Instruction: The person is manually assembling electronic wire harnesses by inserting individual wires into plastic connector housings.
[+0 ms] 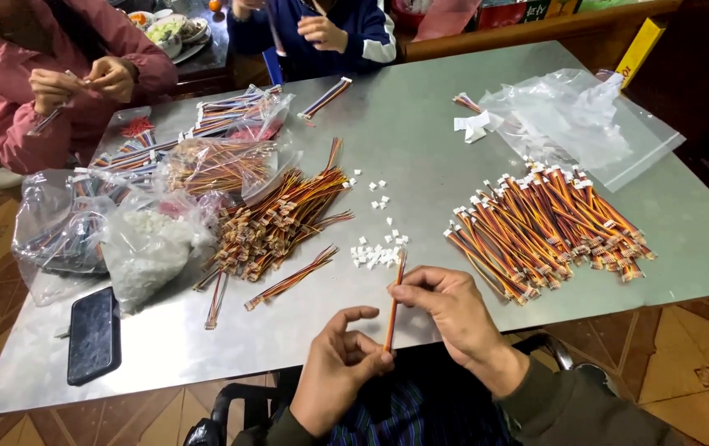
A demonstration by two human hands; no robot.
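Black phone (94,334) lies flat at table (420,140) left edge, near bagged parts (150,239). Loose wire pile (276,223) sits centre-left. Left hand (340,367) pinches lower end of wire bundle (394,301); right hand (453,314) grips it higher up, approx. upright, just below white connectors (378,253). Finished wires (548,227) lie at right.

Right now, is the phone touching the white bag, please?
Apart: the head view shows bare table between the phone and the white bag.
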